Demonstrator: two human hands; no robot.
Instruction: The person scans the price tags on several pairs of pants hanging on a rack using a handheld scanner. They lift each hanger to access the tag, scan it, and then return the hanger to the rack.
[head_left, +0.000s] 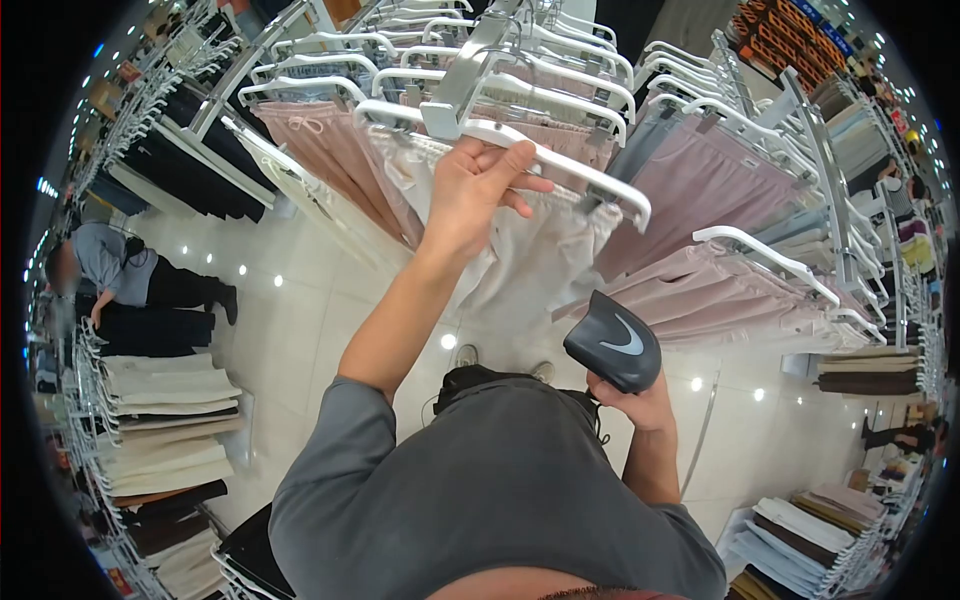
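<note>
White trousers [535, 250] hang from a white clip hanger [575, 175] at the front end of a metal rack arm. My left hand [470, 195] pinches this hanger near its middle, the thumb lying against the bar and some fingers extended. Lower and to the right, my right hand [640, 400] is wrapped around the handle of a dark grey handheld barcode scanner [612, 345]. The scanner's head points up towards the trousers, apart from them. Its handle is mostly hidden by the head and my fingers.
Pink trousers [710, 290] and mauve trousers [700, 190] hang to the right, salmon trousers [315, 150] to the left. Folded-over trousers fill a rack [165, 400] at the far left, beside a person [120, 265] in a grey-blue top. Pale tiled floor [290, 330] lies below.
</note>
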